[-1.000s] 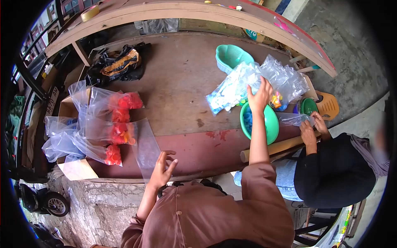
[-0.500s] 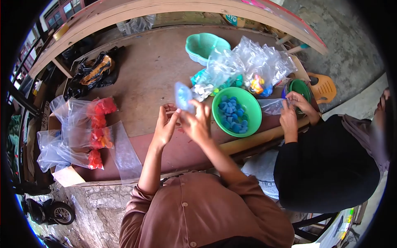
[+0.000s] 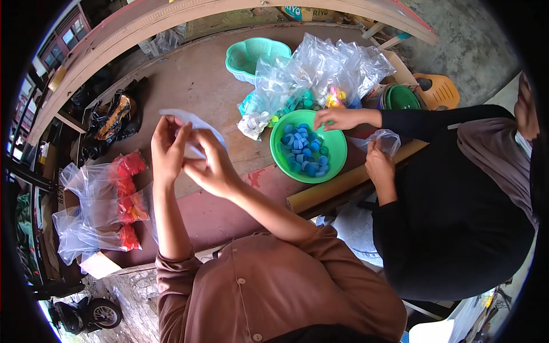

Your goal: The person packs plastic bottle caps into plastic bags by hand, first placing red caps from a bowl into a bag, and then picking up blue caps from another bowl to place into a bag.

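Note:
A thin, see-through plastic bag (image 3: 206,127) is held up over the table, slanting behind my fingers. My left hand (image 3: 168,147) pinches its near edge, thumb pressed against the fingers. Close beside it, my right hand (image 3: 213,166) grips the bag too, fingers bent around its lower side. No contents can be made out in the bag. To the right of my hands stands a green bowl (image 3: 338,163) with several blue bottle caps (image 3: 306,151) in it.
At the right, a co-worker's hand (image 3: 338,119) is over the bowl's rim; the other hand (image 3: 380,166) holds a clear bag. Bags of red caps (image 3: 128,188) lie left. Behind the bowl are clear bags (image 3: 326,66) and a teal basket (image 3: 235,60). A wooden shelf crosses above.
My hands and the bag have moved left, and the bag has turned. The co-worker's hand has reached to the bowl. The whole view has shifted a little.

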Demonstrator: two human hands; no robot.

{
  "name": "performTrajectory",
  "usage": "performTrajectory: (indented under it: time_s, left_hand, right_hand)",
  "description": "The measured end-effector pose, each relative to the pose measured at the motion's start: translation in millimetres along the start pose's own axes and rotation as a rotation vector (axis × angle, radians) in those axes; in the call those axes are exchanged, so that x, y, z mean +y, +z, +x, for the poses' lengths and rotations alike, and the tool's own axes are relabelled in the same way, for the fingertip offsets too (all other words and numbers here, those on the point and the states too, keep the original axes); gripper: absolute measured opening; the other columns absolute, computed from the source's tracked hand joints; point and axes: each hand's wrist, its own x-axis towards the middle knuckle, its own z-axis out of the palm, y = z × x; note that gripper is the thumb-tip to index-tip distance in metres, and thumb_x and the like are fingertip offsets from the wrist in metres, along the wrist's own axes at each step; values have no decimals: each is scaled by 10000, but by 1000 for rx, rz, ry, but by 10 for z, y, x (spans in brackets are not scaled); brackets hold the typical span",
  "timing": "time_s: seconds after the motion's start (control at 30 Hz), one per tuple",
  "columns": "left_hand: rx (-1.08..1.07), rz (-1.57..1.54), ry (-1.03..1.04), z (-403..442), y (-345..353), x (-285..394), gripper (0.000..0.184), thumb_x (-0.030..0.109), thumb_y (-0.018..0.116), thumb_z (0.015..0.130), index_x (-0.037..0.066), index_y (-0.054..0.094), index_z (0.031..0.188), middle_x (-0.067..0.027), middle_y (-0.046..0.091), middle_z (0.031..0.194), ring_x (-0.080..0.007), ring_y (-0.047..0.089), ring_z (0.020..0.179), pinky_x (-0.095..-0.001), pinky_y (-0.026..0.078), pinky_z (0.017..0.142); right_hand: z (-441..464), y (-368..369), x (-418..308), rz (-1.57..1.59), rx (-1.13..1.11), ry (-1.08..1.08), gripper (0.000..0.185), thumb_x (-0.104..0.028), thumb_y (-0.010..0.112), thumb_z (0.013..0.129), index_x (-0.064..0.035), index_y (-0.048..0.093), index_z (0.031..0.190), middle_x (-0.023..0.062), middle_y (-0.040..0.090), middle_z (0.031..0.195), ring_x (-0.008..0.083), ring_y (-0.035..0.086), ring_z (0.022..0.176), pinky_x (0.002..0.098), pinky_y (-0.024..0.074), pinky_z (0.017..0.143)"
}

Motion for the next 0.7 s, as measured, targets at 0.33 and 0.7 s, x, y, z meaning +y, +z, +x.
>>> performTrajectory:
  time_s: [0.33, 0.7]
  left_hand:
    - [-49, -76, -259, -775, 243, -609, 57, 28, 544, 826, 8, 490, 823, 10, 473, 738, -62, 419, 681, -197, 361, 637]
    - [-77, -312, -166, -794, 383, -280, 56, 20, 546, 837, 39, 502, 868, 25, 504, 774, -42, 469, 716, -191, 386, 650]
  right_hand:
    - [-1040, -824, 130, -178, 362, 255, 356, 28, 587, 752, -22, 464, 1083, 109, 428, 1087, 182, 515, 932, 275, 492, 681]
    - [-732, -1890, 1471, -1053, -88, 557, 234, -203, 659, 684, 4, 625, 786, 195, 580, 702, 363, 562, 706, 425, 444, 656]
